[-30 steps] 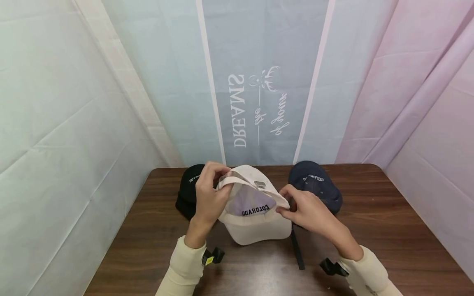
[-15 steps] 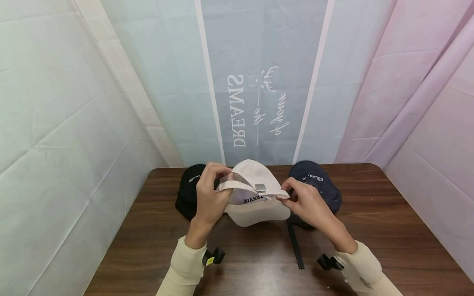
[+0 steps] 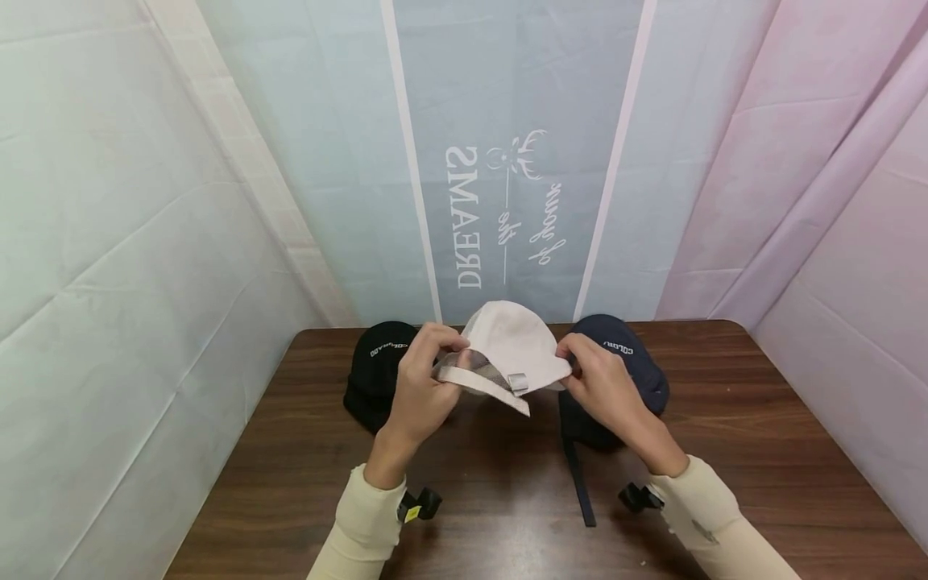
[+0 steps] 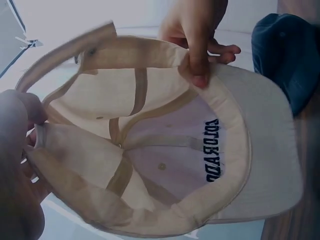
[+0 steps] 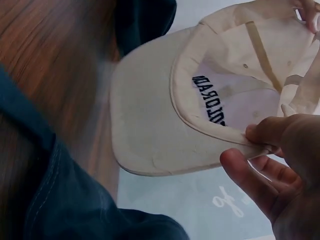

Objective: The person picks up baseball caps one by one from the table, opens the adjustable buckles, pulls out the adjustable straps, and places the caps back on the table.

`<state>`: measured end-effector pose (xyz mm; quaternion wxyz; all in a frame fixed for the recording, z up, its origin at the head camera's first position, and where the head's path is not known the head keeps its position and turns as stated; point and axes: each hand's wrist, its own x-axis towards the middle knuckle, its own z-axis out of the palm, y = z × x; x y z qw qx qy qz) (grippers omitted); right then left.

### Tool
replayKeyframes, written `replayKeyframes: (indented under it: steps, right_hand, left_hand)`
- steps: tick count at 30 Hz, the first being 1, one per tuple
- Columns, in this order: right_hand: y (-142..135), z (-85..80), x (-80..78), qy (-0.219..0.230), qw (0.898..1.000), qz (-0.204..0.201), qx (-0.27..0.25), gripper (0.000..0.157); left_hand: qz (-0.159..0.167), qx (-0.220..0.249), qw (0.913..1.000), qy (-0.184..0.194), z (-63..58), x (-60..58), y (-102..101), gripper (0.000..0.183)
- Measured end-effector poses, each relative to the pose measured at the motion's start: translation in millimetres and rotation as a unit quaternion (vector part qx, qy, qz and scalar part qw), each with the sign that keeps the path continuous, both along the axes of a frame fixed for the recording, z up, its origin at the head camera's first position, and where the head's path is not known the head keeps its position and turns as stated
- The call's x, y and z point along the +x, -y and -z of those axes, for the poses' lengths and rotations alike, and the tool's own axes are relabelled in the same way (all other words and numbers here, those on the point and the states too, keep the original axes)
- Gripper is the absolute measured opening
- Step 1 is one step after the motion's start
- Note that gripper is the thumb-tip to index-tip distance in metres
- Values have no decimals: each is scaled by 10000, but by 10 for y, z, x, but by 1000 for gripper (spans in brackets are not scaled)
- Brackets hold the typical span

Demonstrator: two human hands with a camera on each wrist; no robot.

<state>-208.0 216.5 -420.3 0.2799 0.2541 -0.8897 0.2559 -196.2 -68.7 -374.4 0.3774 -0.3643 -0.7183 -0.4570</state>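
A white baseball cap (image 3: 511, 334) is held up over the table between both hands, its back strap and metal buckle (image 3: 518, 382) toward the head camera. My left hand (image 3: 426, 379) pinches the cap's back edge near the strap (image 3: 484, 385), whose free end sticks out past the buckle. On the other side my right hand (image 3: 600, 379) pinches the rim between thumb and fingers. Both wrist views look into the cap, where dark reversed COLORADO stitching (image 4: 212, 151) shows beside the brim (image 5: 145, 105). From the head, the brim is mostly hidden behind the crown.
A black cap (image 3: 377, 370) sits on the brown table (image 3: 493, 515) at left, partly behind the left hand. Behind the right hand lies a navy cap (image 3: 638, 366), its dark strap (image 3: 580, 483) trailing toward the front. A printed cloth backdrop (image 3: 507, 97) rises behind the table.
The white cap has tipped so its inside and brim turn away from the head view and its crown shows. The strap end has swung down off the buckle side; both hands rotated slightly with it.
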Motion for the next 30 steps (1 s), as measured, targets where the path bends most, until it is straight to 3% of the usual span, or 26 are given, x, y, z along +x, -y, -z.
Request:
replayKeyframes:
  steps: [7,17,24,30]
  right_hand:
    - [-32,70,-90,-143,9993,258,222,28]
    - [-51,193,-185,-178,9980,455,394,28]
    - [-68,224,-187,268,9963,579,575,19]
    - [-58,261,-161,702,9924,559,848,16]
  left_hand:
    - [402,-366,9985,16,75,-17,-17,20]
    - [557,-1096,9917,385,185,-13,-57,18]
    - [647,-1503,9812,1018,272,10,-64,16]
    - [521,-1742,9781,1008,423,-13,-99,20]
